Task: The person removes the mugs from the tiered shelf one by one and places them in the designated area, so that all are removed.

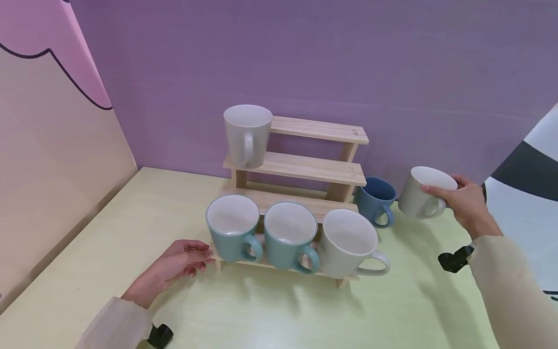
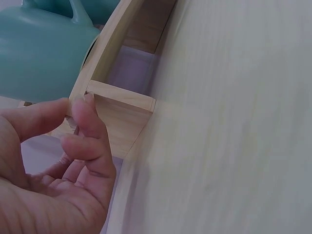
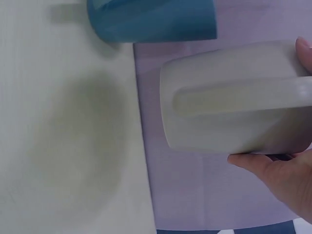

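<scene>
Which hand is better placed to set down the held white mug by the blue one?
Probably the right hand: it already grips the white mug, close to the blue mug. The left hand is across the wooden rack, pinching its front left corner.

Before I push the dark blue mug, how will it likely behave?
The dark blue mug will probably slide rather than roll, as it stands upright on the table. Its smooth, ceramic-looking side may feel slippery and could chip against the nearby rack.

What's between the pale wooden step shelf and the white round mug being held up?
A blue round mug stands there; the head view shows it.
</scene>
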Demonstrator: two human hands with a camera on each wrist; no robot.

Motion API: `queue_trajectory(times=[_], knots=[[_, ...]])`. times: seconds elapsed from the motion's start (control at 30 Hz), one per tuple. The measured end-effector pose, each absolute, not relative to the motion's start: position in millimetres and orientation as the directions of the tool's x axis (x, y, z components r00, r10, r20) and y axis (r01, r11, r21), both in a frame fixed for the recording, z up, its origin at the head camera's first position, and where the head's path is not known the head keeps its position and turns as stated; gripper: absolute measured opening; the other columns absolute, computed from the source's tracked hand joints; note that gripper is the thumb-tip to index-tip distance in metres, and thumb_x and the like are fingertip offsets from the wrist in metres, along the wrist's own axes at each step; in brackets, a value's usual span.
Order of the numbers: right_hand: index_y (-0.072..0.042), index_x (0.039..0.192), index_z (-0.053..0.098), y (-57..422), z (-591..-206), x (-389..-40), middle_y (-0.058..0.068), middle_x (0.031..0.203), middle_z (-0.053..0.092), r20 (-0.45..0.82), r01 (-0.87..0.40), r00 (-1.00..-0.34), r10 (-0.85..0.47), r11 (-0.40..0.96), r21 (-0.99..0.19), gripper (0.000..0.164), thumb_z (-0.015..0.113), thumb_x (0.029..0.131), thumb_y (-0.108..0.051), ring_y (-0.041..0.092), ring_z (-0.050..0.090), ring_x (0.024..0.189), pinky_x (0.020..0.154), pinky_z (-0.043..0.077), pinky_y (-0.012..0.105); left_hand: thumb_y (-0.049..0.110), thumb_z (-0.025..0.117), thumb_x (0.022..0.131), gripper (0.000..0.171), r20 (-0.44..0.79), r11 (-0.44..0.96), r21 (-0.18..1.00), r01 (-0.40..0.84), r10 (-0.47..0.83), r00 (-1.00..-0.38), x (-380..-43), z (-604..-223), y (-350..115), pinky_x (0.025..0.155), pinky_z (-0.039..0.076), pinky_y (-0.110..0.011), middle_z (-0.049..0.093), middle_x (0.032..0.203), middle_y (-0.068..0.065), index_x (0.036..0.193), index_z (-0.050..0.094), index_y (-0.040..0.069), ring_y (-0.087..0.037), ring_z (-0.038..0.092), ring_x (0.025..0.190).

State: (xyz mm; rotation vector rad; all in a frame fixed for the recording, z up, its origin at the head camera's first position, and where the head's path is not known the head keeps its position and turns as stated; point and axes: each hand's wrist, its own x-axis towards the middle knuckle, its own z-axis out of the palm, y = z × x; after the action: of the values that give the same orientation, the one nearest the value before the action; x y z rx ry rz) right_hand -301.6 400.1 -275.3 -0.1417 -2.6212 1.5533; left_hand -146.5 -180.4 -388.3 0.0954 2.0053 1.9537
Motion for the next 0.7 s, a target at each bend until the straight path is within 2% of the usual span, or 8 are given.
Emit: queue_trajectory(times=[0.1, 0.23, 0.43, 0.57, 0.7], knots=[[-0.03, 0.108, 0.047, 404.1, -283.6, -302.8, -0.014, 0.103, 0.044, 0.039, 0.024, -0.991, 0.128, 0.458, -0.889, 0.039, 0.076, 0.081, -0.026, 0.002, 0.044, 0.088, 0.065, 0.047, 0.011, 0.012, 0.058, 0.092, 0.013, -0.193, 0.056, 0.981, -0.185, 0.277, -0.941, -146.9, -387.5, -179.2, 0.054, 0.04, -0.019, 0.067, 0.081, 0.002, 0.099, 0.055, 0.001, -0.006, 0.056, 0.065], [-0.029, 0.112, 0.047, 407.4, -295.2, -304.0, -0.014, 0.103, 0.044, 0.039, 0.03, -0.99, 0.137, 0.463, -0.886, 0.043, 0.076, 0.081, -0.027, 0.001, 0.045, 0.088, 0.065, 0.048, 0.011, 0.011, 0.058, 0.092, 0.012, -0.198, 0.054, 0.98, -0.191, 0.274, -0.941, -147.5, -388.4, -178.3, 0.055, 0.04, -0.019, 0.068, 0.082, 0.001, 0.098, 0.054, 0.002, -0.006, 0.057, 0.064], [-0.01, 0.134, 0.038, 406.3, -307.1, -305.4, -0.015, 0.104, 0.042, 0.04, 0.042, -0.988, 0.146, 0.521, -0.852, 0.068, 0.074, 0.082, -0.033, 0.001, 0.044, 0.089, 0.067, 0.047, 0.01, 0.01, 0.057, 0.091, 0.014, -0.21, 0.057, 0.978, -0.202, 0.261, -0.942, -147.5, -388.4, -176.9, 0.055, 0.041, -0.019, 0.068, 0.084, 0.001, 0.101, 0.053, 0.001, -0.006, 0.057, 0.065], [-0.002, 0.139, 0.032, 405.9, -311.1, -307.3, -0.015, 0.104, 0.041, 0.032, 0.05, -0.989, 0.145, 0.53, -0.846, 0.077, 0.074, 0.082, -0.033, 0.001, 0.043, 0.089, 0.068, 0.047, 0.01, 0.011, 0.058, 0.091, 0.015, -0.215, 0.058, 0.977, -0.207, 0.253, -0.943, -147.1, -387.6, -176.5, 0.055, 0.041, -0.019, 0.068, 0.084, 0.002, 0.101, 0.053, 0.001, -0.006, 0.057, 0.065], [0.001, 0.142, 0.028, 405.9, -312.1, -308.6, -0.015, 0.105, 0.041, 0.031, 0.053, -0.989, 0.146, 0.536, -0.842, 0.081, 0.074, 0.083, -0.031, -0.001, 0.043, 0.088, 0.067, 0.047, 0.01, 0.011, 0.056, 0.092, 0.012, -0.201, 0.055, 0.979, -0.194, 0.265, -0.943, -147.8, -387.4, -177.1, 0.055, 0.041, -0.019, 0.068, 0.085, 0.002, 0.1, 0.054, 0.002, -0.005, 0.057, 0.066]])
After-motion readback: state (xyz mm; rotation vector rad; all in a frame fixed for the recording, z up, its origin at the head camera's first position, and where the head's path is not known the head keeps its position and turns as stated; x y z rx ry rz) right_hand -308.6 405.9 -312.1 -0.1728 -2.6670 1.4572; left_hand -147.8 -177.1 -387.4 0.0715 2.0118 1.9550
